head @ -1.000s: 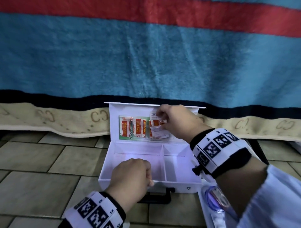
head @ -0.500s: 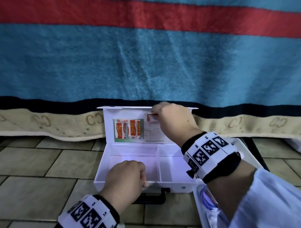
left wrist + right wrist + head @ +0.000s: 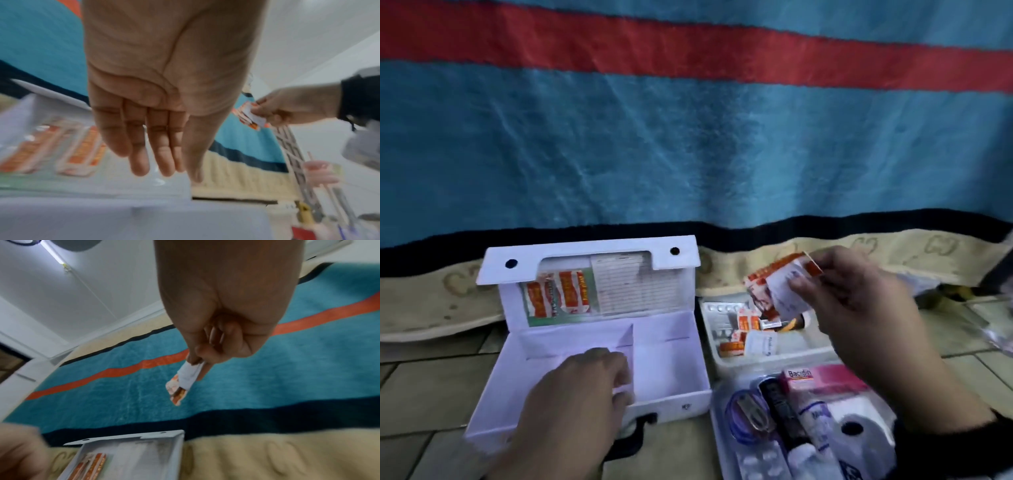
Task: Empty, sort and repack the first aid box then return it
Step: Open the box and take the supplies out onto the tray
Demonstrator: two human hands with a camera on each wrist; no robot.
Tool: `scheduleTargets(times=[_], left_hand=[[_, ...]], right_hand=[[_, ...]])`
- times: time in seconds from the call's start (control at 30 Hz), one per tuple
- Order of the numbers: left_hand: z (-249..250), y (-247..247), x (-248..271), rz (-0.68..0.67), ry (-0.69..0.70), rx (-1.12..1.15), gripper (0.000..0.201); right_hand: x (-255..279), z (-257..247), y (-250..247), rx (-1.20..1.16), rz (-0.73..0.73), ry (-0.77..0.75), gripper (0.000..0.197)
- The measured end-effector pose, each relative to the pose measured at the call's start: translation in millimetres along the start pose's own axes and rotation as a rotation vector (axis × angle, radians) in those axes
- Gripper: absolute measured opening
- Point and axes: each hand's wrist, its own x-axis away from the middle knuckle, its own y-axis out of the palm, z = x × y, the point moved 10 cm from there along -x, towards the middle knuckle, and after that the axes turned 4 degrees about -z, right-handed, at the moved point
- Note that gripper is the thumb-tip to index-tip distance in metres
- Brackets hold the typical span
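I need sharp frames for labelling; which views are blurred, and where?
Head view: dim and soft, the left hand and the white plastic first aid box smeared. Left wrist view: heavy motion blur on the orange plaster packets in the lid. Right wrist view: the right hand fairly clear, the edges streaked.

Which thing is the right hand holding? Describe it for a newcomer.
Start at the open white first aid box on the tiled floor. Right of it, above a white tray, the right hand pinches plaster packets: orange-and-white, the only ones lifted.
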Motion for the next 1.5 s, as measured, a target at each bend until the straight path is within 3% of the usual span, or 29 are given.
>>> scheduleTargets(times=[0.17,0.27,0.33,0.4,0.6,0.63,0.7,0.9,1.07,1.27,1.5], left_hand=[[99,-9,-15,-0.007,0.237,0.433,0.013],[148,8,-21,-0.143,0.330,0.789,0.037],[181,30,-20,-0.313,0.384,0.914,0.035],[202,44,-18,-0.400,0.426,0.973,0.031],[215,68,-19,-0.495,0.414,0.949,0.035],[214,71,-18,-0.500,0.412,0.940,0.035],[212,77,-17,-0.516,0.392,0.935,0.031],[210,88,-15,-0.558,0.371,0.928,0.019],[190,94,-31,-0.480,0.283,0.899,0.016],[170,93,-37,-0.391,0.248,0.757,0.015],[170,93,-25,-0.409,0.272,0.673,0.024]], right_hand=[[48,65,-30,-0.136,-0.012,0.195,0.014],[70,85,-30,-0.134,-0.058,0.273,0.013],[82,94,-29,-0.116,-0.070,0.293,0.014],[90,96,-32,-0.089,-0.034,0.280,0.016],[115,103,-35,-0.044,0.080,0.340,0.009],[120,104,-33,-0.076,0.077,0.373,0.004],[129,105,-32,-0.173,0.092,0.431,0.014],[156,114,-39,-0.411,0.268,0.589,0.014],[192,130,-86,-0.250,0.581,0.663,0.012],[222,157,-83,-0.036,0.438,0.896,0.008],[209,162,-47,0.186,0.176,0.914,0.006]])
